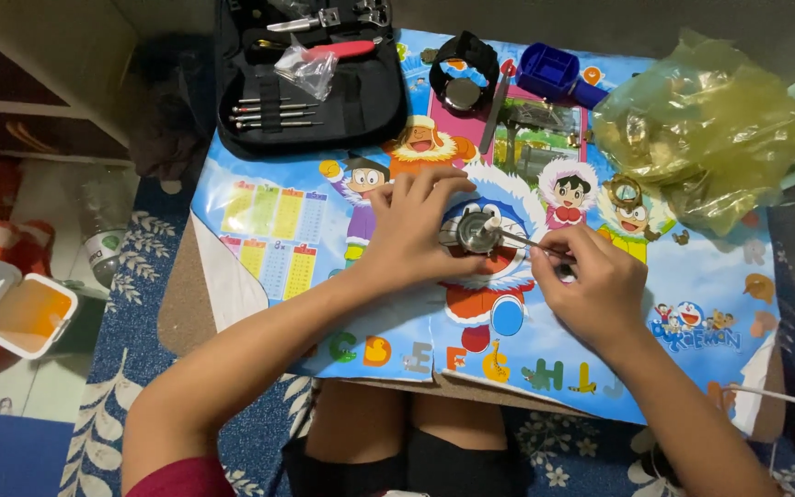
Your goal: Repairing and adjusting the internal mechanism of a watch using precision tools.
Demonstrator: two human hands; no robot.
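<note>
- Left hand point(413, 230): grip closed around one round metal watch case point(476, 232).
- Right hand point(591, 285): grip pinching one thin steel tool point(528, 243), tip touching the case.
- Glossy cartoon mat point(305, 248) covers the bench.

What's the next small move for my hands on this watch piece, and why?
Probably steady first: the left hand pins the round metal watch piece to the cartoon mat, and the right hand has the thin tool touching its edge. Then ease it in gently.
</note>
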